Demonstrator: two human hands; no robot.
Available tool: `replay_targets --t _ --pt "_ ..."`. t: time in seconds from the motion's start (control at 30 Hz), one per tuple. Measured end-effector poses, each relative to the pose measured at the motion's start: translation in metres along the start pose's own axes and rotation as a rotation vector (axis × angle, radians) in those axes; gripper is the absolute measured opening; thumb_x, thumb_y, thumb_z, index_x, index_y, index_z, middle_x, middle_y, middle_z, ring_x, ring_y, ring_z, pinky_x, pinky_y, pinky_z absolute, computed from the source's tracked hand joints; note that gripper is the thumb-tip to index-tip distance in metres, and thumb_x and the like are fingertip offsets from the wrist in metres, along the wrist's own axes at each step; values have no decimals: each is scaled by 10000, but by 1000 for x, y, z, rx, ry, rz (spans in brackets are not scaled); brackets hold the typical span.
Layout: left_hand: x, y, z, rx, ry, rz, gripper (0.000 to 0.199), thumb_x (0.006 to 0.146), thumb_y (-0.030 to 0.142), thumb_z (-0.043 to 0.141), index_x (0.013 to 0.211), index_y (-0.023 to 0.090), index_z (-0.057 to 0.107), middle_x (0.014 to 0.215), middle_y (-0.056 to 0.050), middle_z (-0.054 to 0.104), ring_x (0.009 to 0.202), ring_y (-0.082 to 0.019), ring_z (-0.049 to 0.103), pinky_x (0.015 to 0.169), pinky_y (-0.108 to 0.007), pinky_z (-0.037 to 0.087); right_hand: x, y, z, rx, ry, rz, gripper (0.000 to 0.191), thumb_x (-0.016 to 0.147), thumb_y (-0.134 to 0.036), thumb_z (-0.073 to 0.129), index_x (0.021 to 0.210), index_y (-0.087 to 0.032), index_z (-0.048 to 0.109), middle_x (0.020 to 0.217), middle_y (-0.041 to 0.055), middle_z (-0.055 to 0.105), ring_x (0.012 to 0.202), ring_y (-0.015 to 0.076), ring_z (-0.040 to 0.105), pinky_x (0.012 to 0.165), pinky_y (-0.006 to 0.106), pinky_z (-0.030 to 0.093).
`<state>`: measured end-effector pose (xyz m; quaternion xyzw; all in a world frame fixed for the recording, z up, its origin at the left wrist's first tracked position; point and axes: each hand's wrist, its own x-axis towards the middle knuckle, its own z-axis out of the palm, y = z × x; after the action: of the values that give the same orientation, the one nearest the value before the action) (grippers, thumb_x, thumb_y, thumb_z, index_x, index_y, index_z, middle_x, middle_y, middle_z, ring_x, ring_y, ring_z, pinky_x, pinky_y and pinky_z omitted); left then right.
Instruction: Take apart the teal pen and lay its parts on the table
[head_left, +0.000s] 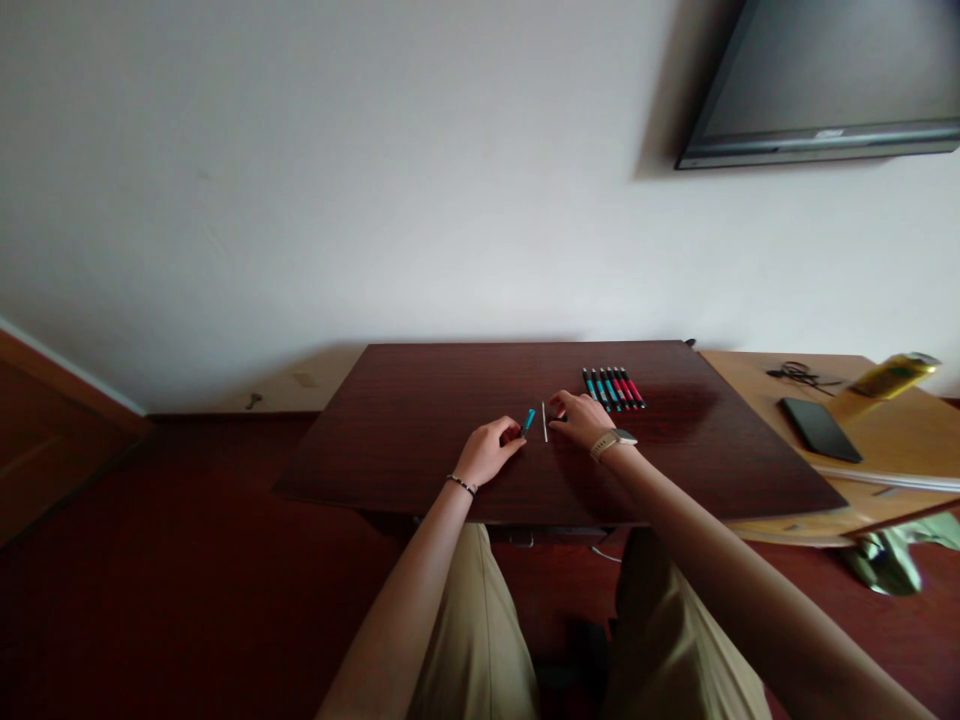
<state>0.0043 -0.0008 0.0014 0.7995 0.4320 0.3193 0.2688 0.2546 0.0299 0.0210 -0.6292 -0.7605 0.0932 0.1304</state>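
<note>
The fingers (513,428) of the left hand (484,455) pinch 1 blue pen part (529,420) between thumb and fingertips, low on its darker end, so that the bright blue length leans up and away from the grip. The fingers of the right hand (579,418) are curled over the desk (442,385); a dark patch shows under their tips, but I cannot tell whether they are pinching anything there.

The blue part looks like hard plastic: light, stiff, probably smooth enough to turn or slip in a loose pinch. A hold around the middle of its barrel, with modest pressure, should suit it best. The thin white stick (544,422) seems lighter again, and perhaps slightly bendy; being narrow, it would likely roll if nudged, so it is best taken at mid-length by 2 fingertips.

As for position, the blue part is in the left fingers, just above the desk or touching it; which of the 2 is hard to see. The white stick lies on the desk between the hands, just beside the blue part and near the right fingertips. Beyond the right hand, a row of blue and pink pens (618,388) lies side by side.
</note>
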Motion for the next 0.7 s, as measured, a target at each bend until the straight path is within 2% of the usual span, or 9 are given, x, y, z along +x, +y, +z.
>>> replay_targets --t 0.2,0.33,0.47,0.57,0.7 --pt "0 0 1 -1 6 -3 100 940 313 709 969 223 674 942 -18 751 848 -180 693 776 -273 497 -5 5 2 15 52 -54 457 864 -320 784 1281 -215 631 1071 62 768 1030 262 642 871 330 433" --pt "1 0 1 -5 -3 -1 102 943 312 706 972 220 674 930 -20 748 845 -180 692 779 -275 495 -8 8 4 43 42 -94 445 881 -301 765 1295 -213 629 1030 51 769 1013 259 635 856 324 432" --pt "0 -1 1 -2 5 6 112 940 319 713 966 218 669 950 -18 751 844 -175 688 764 -268 487 -12 12 1 49 68 -157 428 881 -256 719 1298 -205 636 1086 63 744 1038 259 617 919 334 437" --pt "0 -1 1 6 2 7 117 938 323 716 961 220 667 957 -17 752 835 -172 684 759 -267 485 -19 16 -4 1 87 -196 322 881 -196 660 1200 -218 697 1151 79 712 1095 269 587 976 355 428" --pt "0 -1 1 16 1 10 110 944 324 707 959 223 664 939 -14 748 814 -171 676 756 -271 482 -24 18 -7 -71 58 -228 151 925 -269 654 1026 -250 763 1182 89 684 1145 295 543 993 394 421"
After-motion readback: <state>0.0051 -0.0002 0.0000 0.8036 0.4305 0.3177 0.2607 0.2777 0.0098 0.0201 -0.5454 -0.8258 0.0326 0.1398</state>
